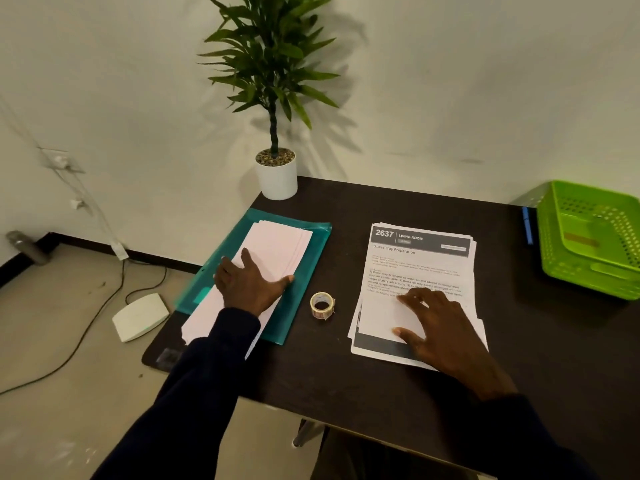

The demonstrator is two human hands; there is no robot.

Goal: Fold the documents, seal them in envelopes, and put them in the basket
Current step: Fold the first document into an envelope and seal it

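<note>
White walls stand behind a dark table [346,375]. On the floor at the left lies a white box [140,317] with wires. A green folder [304,258] lies on the table's left side, with white envelopes [277,247] on top. The left hand [249,285] rests flat on the envelopes, fingers spread. Behind them stands a plant [273,81] in a white pot. Tape [322,305] sits in the middle. Next come the papers [419,265] in a pile, with the right hand [446,330] on them, fingers spread. A green basket [554,244] sits far right.
</note>
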